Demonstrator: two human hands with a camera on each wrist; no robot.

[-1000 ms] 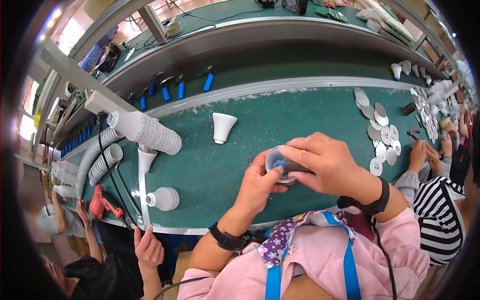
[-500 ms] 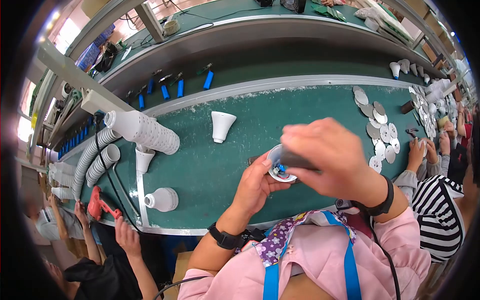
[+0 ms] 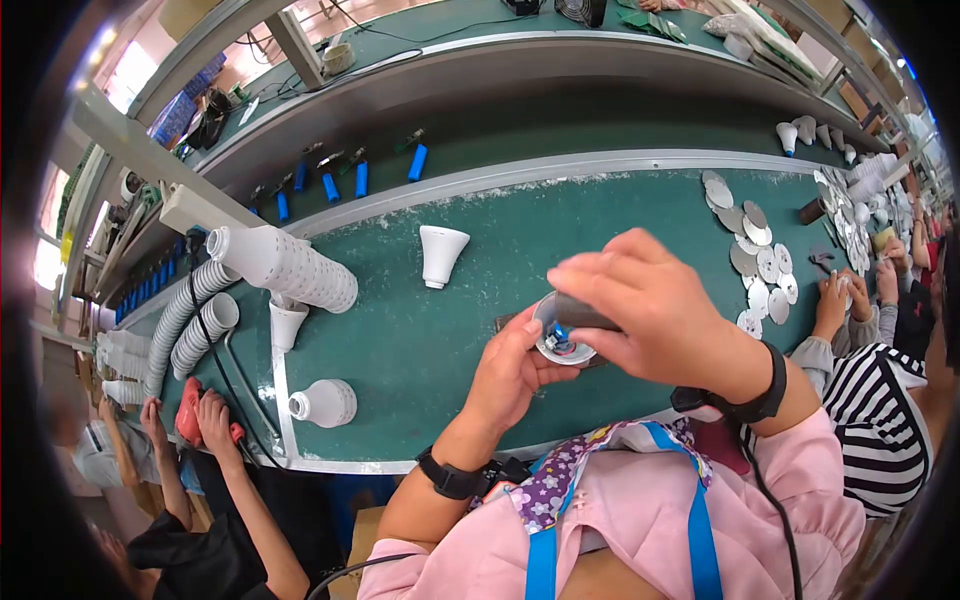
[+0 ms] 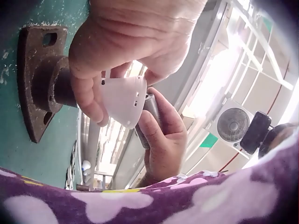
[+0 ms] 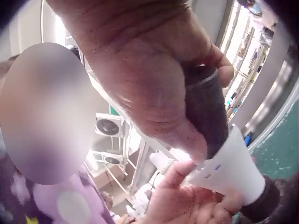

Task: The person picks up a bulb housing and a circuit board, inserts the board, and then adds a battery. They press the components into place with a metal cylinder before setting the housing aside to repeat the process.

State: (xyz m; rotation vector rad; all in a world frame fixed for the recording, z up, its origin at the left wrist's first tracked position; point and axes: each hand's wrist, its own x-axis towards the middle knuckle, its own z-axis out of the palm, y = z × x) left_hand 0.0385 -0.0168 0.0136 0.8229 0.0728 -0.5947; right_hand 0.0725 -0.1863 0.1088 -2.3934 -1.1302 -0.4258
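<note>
My left hand (image 3: 508, 375) grips a white, cone-shaped bulb housing (image 4: 122, 98) from the side, its wide mouth facing up. Inside the mouth show a blue component (image 3: 558, 333) and thin wires. The housing's narrow end sits on the post of a dark metal stand (image 4: 35, 84) on the bench. My right hand (image 3: 650, 315) holds a dark grey cylinder (image 5: 205, 109) between thumb and fingers, tilted, with its end right at the housing's rim. In the right wrist view the cylinder's lower end overlaps the white rim.
A loose white housing (image 3: 441, 255) stands ahead, another (image 3: 325, 401) lies left near stacked housings (image 3: 285, 262). Silvery discs (image 3: 766, 262) lie to the right. Blue parts (image 3: 417, 162) line the back ledge. At left a neighbour's hand rests on a red tool (image 3: 190, 412); another person works at right.
My left thumb has drawn back from the housing's mouth to its side. The right hand lifted and shifted with the cylinder, uncovering the blue component. The left neighbour's hand moved onto the red tool.
</note>
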